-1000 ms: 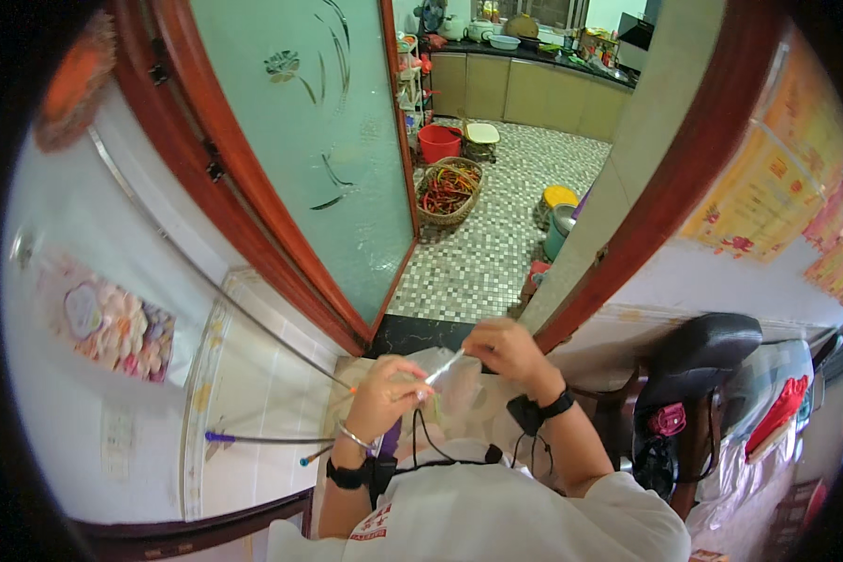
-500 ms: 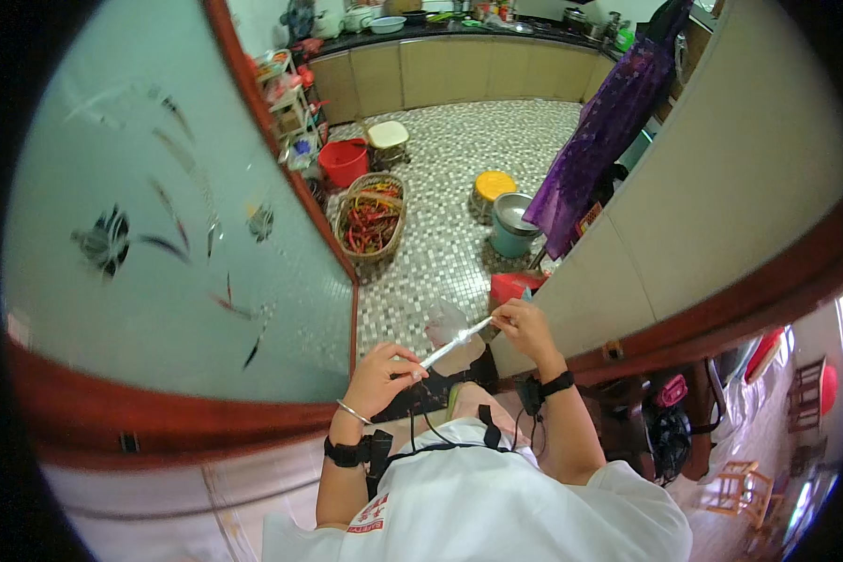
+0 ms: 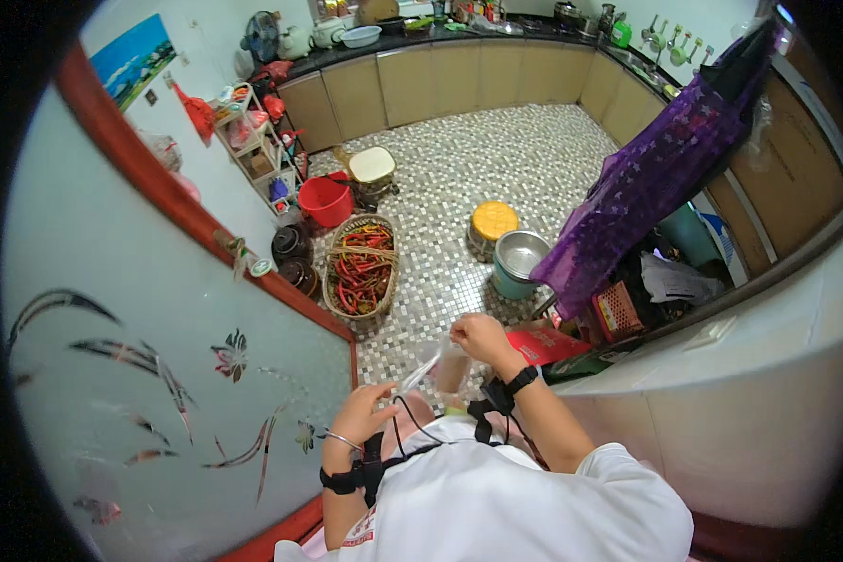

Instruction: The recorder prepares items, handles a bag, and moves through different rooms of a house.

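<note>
- You are in what looks like a home kitchen, just by a patterned glass door (image 3: 159, 403).
- Ahead of you, a dark counter (image 3: 407, 40) curves above beige cabinets (image 3: 454, 86).
- On it you see a white kettle (image 3: 296, 43), a pale blue basin (image 3: 362, 37) and a dark pot (image 3: 568, 15).
- Cooking utensils (image 3: 677, 52) hang on the wall to your right.
- A wicker basket (image 3: 393, 302) of red and green peppers (image 3: 358, 276) sits on the small-tiled floor (image 3: 440, 187).
- Household clutter suggests a home to you: a fan (image 3: 261, 36), a red bucket (image 3: 326, 199), a loaded shelf rack (image 3: 260, 152).
</note>
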The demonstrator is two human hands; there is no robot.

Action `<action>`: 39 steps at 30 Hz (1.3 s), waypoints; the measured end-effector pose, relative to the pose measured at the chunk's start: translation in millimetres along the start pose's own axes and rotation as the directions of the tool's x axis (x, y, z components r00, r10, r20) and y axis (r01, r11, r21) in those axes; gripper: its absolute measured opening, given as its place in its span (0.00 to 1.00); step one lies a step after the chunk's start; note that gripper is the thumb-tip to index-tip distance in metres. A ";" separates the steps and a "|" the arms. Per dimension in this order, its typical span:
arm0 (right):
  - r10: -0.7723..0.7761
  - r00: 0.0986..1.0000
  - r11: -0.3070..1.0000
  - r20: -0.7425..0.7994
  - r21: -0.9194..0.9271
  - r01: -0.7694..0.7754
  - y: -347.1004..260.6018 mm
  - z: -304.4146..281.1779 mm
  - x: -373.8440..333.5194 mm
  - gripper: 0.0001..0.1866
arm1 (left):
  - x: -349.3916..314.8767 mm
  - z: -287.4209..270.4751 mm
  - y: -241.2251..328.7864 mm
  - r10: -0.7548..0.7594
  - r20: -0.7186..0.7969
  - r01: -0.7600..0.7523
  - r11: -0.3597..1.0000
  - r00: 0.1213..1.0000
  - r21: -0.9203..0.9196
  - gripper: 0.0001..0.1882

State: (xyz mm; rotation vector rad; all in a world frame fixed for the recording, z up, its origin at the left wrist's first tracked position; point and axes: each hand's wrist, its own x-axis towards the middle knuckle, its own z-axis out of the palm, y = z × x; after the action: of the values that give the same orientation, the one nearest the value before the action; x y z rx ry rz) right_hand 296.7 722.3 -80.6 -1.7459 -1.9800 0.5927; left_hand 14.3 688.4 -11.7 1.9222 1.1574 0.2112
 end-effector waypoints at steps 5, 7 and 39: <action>0.008 0.998 0.999 0.059 -0.053 -0.005 33.0 -2.5 45.6 0.09 | 80.2 -40.9 -7.8 0.032 0.014 -0.031 0.996 0.999 -0.087 0.22; 0.098 0.995 0.995 0.037 -0.034 -0.096 52.7 -7.2 63.0 0.08 | 127.1 -62.0 -5.0 0.081 0.004 -0.081 0.997 0.997 -0.008 0.21; 0.916 -0.102 -0.018 -0.387 0.213 -0.977 468.0 -215.7 273.0 0.14 | 610.5 -192.3 59.5 0.080 0.261 -0.104 0.992 0.962 0.076 0.24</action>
State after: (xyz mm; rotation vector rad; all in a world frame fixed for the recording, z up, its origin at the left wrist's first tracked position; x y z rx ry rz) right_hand 768.8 1054.1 -164.6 -2.9185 0.0084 0.3248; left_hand 289.9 1269.1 -12.7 2.0151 0.9186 -0.0425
